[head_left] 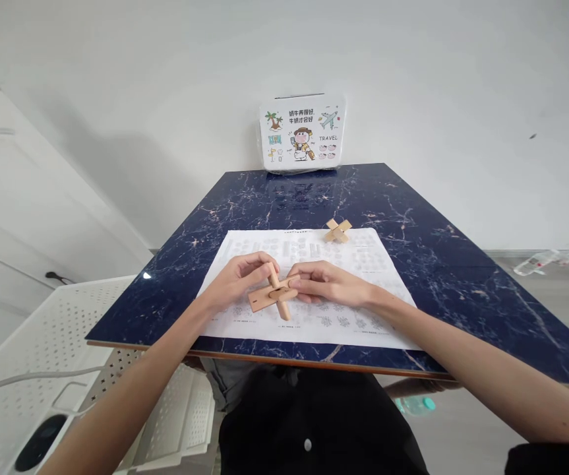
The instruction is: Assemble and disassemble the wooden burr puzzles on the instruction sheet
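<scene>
Between my two hands is a light wooden interlocking puzzle, its flat and rod-shaped pieces crossing one another. My left hand is closed on the upper end of the slanted rod, with thumb and fingers pinching it. From the other side my right hand pinches the right end of a flat piece. Both hands are just above a printed paper sheet with rows of small diagrams. Near the sheet's far edge rests a second wooden puzzle, its sticks crossed in a star shape, apart from both hands.
The dark blue marbled table reaches back to a white wall. A white illustrated case leans there at the far edge. A white perforated stand with a cable is at the left. Plastic bottles lie on the floor at the right.
</scene>
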`<state>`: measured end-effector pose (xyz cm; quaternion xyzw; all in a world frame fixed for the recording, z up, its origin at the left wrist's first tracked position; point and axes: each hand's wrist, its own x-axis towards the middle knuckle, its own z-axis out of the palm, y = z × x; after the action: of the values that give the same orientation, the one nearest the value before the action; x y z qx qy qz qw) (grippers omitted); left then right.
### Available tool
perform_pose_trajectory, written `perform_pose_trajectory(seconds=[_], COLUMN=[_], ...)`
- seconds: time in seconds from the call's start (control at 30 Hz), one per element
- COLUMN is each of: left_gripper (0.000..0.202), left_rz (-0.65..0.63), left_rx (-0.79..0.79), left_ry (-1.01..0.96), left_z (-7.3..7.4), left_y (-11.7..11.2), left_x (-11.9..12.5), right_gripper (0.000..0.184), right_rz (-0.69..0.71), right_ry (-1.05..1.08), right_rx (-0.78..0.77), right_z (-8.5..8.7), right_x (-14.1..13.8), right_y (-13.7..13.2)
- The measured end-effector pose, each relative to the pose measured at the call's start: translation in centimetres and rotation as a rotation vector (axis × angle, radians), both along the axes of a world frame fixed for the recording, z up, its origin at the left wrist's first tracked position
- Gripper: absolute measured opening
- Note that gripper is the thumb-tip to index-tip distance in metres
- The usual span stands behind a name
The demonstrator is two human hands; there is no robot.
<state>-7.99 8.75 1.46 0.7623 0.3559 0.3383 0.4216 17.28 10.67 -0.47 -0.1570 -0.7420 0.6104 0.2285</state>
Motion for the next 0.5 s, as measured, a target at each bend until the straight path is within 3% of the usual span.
perform_pose_trajectory(seconds=[0.23, 0.5], left_gripper=[0.045, 0.043], left_rz=[-0.061, -0.099], left_rx=[-0.087, -0.115], left_ry=[-0.047, -0.075], left_z=[-0.34, -0.14], left_y=[0.21, -0.19], left_x=[-0.05, 0.57], right_gripper=[0.031, 0.025], right_rz=[0.151, 0.153], right_ry=[0.002, -0.026], right_rx=[-0.033, 0.061], right_z=[-0.38, -0.11], right_x=[-0.01, 0.37], right_y=[0.08, -0.23])
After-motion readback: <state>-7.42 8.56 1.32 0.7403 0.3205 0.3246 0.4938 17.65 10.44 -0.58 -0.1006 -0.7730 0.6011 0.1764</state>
